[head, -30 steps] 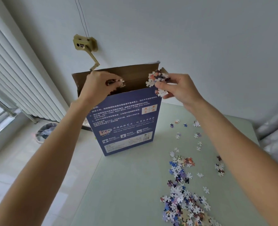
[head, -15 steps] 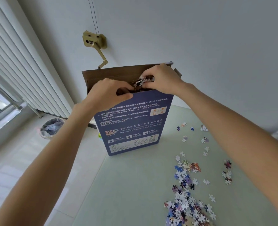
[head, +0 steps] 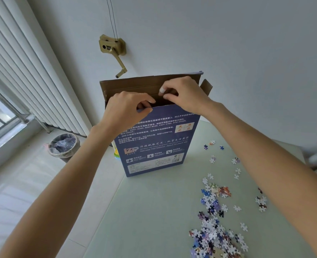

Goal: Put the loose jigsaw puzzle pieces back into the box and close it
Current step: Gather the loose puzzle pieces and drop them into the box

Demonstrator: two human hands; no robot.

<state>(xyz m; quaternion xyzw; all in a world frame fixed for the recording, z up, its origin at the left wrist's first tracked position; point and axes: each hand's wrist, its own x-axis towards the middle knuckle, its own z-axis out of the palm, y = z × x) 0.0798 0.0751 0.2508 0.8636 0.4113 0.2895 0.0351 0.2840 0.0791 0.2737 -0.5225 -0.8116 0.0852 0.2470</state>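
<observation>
The left hand (head: 125,108) curls its fingers over the top front edge of the tall dark-blue printed cardboard box (head: 154,142), thumb pressed on the outside face, gripping that edge. The right hand (head: 183,95) hovers over the open mouth with fingers bent downward; whether it holds anything cannot be told. The box stands upright on the pale green table (head: 154,220), brown flaps raised. Loose multicoloured jigsaw pieces (head: 215,235) lie scattered to its right.

We saw a pale green table (head: 154,211) carrying a blue puzzle box (head: 154,146) standing upright at its far left. Loose jigsaw pieces (head: 215,233) lay heaped at the near right, with more thinly scattered pieces (head: 235,161) farther back.
</observation>
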